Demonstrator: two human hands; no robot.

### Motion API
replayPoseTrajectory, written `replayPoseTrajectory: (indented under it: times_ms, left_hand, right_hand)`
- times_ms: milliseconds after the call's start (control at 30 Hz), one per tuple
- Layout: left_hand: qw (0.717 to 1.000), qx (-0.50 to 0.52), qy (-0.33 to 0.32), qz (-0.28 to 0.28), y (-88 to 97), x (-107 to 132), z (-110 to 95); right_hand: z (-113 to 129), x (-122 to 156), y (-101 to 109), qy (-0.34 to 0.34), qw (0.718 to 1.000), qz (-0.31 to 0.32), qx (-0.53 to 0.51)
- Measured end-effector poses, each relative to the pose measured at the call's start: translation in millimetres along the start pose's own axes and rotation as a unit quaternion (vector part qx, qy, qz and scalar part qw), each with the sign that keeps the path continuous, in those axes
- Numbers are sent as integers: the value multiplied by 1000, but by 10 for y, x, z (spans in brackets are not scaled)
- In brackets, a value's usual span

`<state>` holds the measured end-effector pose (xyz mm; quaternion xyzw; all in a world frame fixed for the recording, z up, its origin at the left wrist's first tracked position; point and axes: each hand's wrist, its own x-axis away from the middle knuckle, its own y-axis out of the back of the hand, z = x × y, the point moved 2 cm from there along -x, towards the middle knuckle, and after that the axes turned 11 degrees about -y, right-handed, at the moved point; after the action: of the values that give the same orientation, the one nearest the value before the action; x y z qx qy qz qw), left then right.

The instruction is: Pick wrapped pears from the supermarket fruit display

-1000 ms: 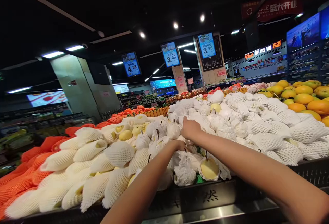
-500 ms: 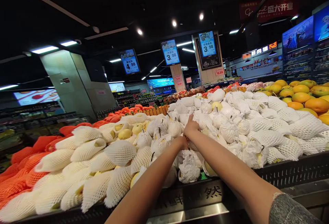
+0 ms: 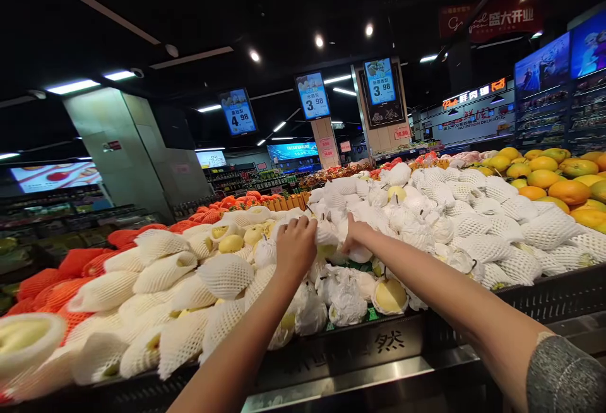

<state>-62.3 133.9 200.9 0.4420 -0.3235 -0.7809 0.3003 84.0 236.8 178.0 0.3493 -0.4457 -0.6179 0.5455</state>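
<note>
A heap of pears [image 3: 227,274] in white foam nets and paper wraps fills a black display bin [image 3: 360,350]. My left hand [image 3: 296,245] reaches over the middle of the heap, fingers curled around a paper-wrapped pear [image 3: 326,236] and lifting it a little. Just to its right, my right hand [image 3: 356,235] is closed on another white-wrapped pear [image 3: 362,254]. Below the hands lies a half-unwrapped yellow pear [image 3: 391,296] among crumpled wraps.
Net-wrapped fruit [image 3: 544,230] continues to the right, with bare oranges [image 3: 565,191] behind it. Fruit in orange nets [image 3: 71,264] lies at the left. Price screens [image 3: 312,95] hang overhead, and a grey pillar [image 3: 127,148] stands at the back left.
My left hand has risen from low between the pears and closed on a wrapped pear. My right hand stayed on the heap and shifted slightly right. The view has drifted a little.
</note>
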Motion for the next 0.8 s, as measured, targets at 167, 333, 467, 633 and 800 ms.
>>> replayPoseTrajectory:
  times_ms: [167,333,467,633,800]
  left_hand:
    - [996,58,2,67,-297,-4,7]
    - [989,114,27,88,-491,-84,-61]
    - [979,171,45,97,-477,-87,19]
    - [962,246,80,91,-485,-59,205]
    - [936,330,124,13,-276,111,450]
  right_hand:
    - [10,198,-166,14,999,-25,32]
    - [36,240,-208,5,997,-22,77]
    - [30,293,-182,25,992,-32,122]
    - [-27,526,-178,125,972,-139,140]
    - [-56,620,-216,273,936,-147,164]
